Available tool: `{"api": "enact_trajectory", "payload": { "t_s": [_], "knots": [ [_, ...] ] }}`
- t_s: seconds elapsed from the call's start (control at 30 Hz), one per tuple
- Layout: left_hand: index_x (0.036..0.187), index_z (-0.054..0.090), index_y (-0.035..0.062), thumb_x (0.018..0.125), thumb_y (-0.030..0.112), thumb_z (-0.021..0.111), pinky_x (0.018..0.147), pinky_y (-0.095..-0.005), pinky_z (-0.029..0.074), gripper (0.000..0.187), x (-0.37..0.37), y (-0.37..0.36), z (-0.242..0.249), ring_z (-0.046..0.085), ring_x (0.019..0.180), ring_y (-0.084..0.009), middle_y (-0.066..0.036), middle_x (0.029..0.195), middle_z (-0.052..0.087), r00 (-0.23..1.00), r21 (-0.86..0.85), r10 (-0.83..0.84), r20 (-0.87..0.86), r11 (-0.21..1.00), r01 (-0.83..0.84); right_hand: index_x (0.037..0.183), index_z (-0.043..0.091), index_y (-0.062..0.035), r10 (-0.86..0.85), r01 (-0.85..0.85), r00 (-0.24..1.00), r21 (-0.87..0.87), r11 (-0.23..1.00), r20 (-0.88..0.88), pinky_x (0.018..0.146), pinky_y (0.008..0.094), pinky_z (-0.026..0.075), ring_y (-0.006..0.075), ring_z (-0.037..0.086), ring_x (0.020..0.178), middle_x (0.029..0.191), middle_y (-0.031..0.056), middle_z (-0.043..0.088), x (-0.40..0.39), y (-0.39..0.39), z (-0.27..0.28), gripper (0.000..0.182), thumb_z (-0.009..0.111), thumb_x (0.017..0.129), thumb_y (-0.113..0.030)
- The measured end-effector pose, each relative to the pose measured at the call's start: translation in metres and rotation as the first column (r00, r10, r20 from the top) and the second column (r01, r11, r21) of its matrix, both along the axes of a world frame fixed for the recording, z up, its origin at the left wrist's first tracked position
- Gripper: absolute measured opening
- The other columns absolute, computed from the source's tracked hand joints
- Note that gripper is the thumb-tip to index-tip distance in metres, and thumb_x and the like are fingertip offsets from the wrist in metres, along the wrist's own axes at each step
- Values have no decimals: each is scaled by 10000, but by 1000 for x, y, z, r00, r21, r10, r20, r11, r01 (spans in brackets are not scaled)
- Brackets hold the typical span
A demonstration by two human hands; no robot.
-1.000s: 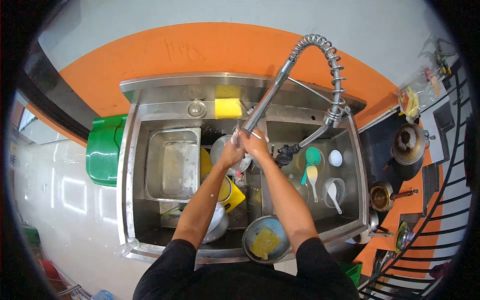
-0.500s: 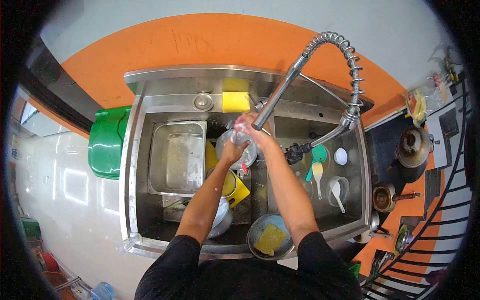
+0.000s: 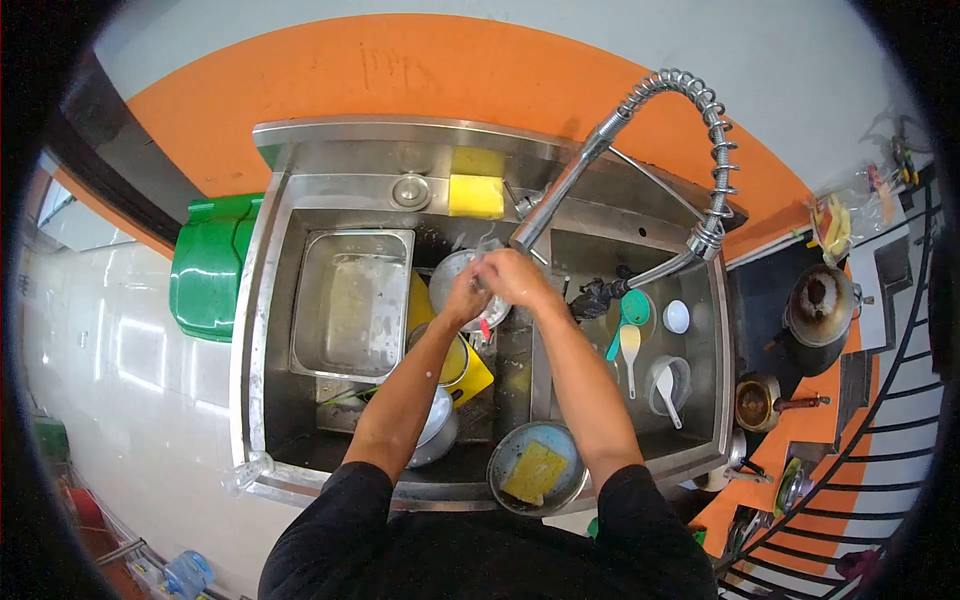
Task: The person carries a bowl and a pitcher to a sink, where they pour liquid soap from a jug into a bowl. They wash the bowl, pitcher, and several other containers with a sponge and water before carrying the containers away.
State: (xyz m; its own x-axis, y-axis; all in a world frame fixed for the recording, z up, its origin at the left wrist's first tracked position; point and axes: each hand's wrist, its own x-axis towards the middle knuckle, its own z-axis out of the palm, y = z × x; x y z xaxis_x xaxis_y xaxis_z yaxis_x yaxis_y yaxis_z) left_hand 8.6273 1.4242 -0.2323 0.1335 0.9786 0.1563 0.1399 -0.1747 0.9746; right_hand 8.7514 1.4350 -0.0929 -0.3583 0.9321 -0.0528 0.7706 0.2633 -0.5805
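Over a round metal bowl in the left basin, my left hand and my right hand are close together, seemingly touching. Their fingers are curled and partly hide each other, and anything between them is too small to make out. Water shows just behind the hands, below the faucet spout. Something red lies at the bowl's front edge. Left of the bowl is a rectangular steel tray. A yellow container and a pot are near my left forearm.
The right basin holds a green ladle, a pale spatula, a small white bowl and a tub with a white spoon. A pan with a yellow sponge rests at the front edge. Pots stand at the right.
My right hand has moved down against my left hand, and its spread fingers have curled in. The view has shifted slightly.
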Motion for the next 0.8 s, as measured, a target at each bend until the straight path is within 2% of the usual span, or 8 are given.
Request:
{"api": "enact_trajectory", "payload": {
  "t_s": [0.07,0.17,0.27,0.33,0.4,0.5,0.67,0.8],
  "knots": [
    [1406,447,74,804,182,771,999,-396,455,691,-3,5,7,573,1187,-327,-185,1291,587,990,-44,-100,102,994,105,931,677,-61,-117,117,993,11,993,-10,774,487,497,424,638,887,897,224,675,5,0,-10,281,544,953,-308],
    [1440,377,22,812,195,753,1034,-412,433,752,-17,-10,29,542,1234,-341,-206,1334,553,978,-127,26,-207,990,-53,981,677,-79,-260,249,963,135,959,71,776,489,495,418,642,894,891,233,672,12,8,-7,300,554,945,-350],
    [1416,397,-9,821,178,736,1040,-395,428,710,-48,-55,30,549,1221,-341,-221,1325,553,971,-129,170,-167,973,-193,1013,673,-98,-254,252,967,230,940,-22,789,488,497,421,647,907,897,234,676,10,3,-1,359,553,936,-427],
    [1365,453,-40,828,161,721,1027,-395,435,633,-72,-98,21,558,1203,-340,-237,1296,565,957,-169,244,-159,948,-270,869,676,-4,-262,272,962,272,923,-75,710,482,508,438,643,778,815,238,668,6,-3,-13,232,659,870,-236],
    [1301,526,-25,841,146,705,1012,-392,445,522,-102,-152,46,572,1182,-336,-224,1262,589,928,-162,286,-239,931,-328,842,672,17,-348,380,919,191,905,-184,681,436,518,360,669,760,792,194,682,9,3,-24,218,676,853,-200],
    [1234,573,2,861,105,680,942,-393,475,401,-140,-233,63,605,1100,-320,-186,1191,625,883,-199,370,-290,879,-433,939,638,-21,-763,558,291,-546,625,-577,593,375,528,238,659,757,832,87,666,15,24,-64,224,723,823,-193],
    [1130,603,0,912,83,642,837,-317,500,237,-183,-336,109,623,977,-195,-100,1073,641,798,-255,583,-154,757,-602,948,623,-46,-836,227,173,-805,549,-521,595,407,548,275,630,642,778,109,611,1,33,-80,244,741,782,-182],
    [1196,541,24,893,119,704,896,-311,466,356,-211,-400,112,579,962,-163,-65,1069,594,598,-413,802,-17,539,-735,975,578,-58,-851,-80,333,-912,403,-405,648,431,560,302,651,779,876,128,627,3,56,-98,340,767,763,-245]
  ]
}}
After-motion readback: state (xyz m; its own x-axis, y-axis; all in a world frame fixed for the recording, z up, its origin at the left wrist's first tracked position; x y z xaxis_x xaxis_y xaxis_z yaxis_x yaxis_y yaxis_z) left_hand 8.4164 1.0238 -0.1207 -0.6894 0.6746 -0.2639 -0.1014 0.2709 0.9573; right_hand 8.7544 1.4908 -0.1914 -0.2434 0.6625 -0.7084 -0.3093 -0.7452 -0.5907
